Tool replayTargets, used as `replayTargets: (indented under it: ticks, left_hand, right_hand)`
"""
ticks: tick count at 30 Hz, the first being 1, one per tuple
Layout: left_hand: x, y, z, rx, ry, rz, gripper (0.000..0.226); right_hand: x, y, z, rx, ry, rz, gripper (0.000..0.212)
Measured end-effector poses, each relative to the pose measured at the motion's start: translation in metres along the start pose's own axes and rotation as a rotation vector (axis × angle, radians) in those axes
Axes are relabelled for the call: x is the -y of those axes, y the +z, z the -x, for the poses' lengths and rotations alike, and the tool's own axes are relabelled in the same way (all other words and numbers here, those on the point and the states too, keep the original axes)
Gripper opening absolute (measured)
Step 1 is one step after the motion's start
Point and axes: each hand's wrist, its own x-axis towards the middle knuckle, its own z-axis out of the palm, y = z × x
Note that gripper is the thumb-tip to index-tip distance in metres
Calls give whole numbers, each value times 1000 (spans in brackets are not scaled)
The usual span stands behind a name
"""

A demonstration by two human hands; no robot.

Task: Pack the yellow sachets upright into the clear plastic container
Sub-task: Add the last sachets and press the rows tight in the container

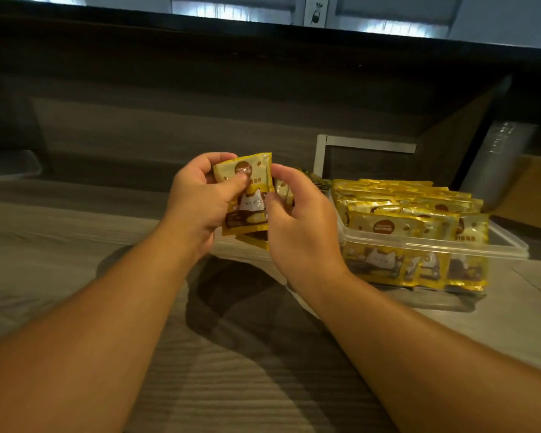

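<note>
Together, both hands (200, 198) (297, 220) pinch glossy yellow sachets (247, 195).

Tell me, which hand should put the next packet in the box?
Probably the right hand: it pinches the packets too and is nearer the box, which sits on that side. The left hand is farther.

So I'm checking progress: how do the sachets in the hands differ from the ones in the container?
The held sachets are up in the air over the table, a small fanned bunch gripped by the left hand and right hand. The packed sachets stand upright in tight rows, many of them, inside the clear container. Both show the same yellow pack with a cat print.
</note>
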Motion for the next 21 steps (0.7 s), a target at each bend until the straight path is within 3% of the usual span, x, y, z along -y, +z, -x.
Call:
replayTargets:
  ticks: [3,9,16,19,21]
  left_hand:
    - [0,0,2,15,81,-92,22]
    - [-15,5,20,28,180,-172,28]
    - [-38,18,46,-18,257,-83,36]
    - [-53,35,51,37,356,-108,38]
    - [-63,52,56,120,399,-141,37]
  right_hand:
    - [1,-3,1,-31,-30,23,43]
    - [12,-11,7,-11,-60,-28,78]
    - [41,-41,-4,8,-61,-25,89]
    - [51,-74,-7,37,-53,8,100]
    - [53,-102,-8,24,-34,55,92]
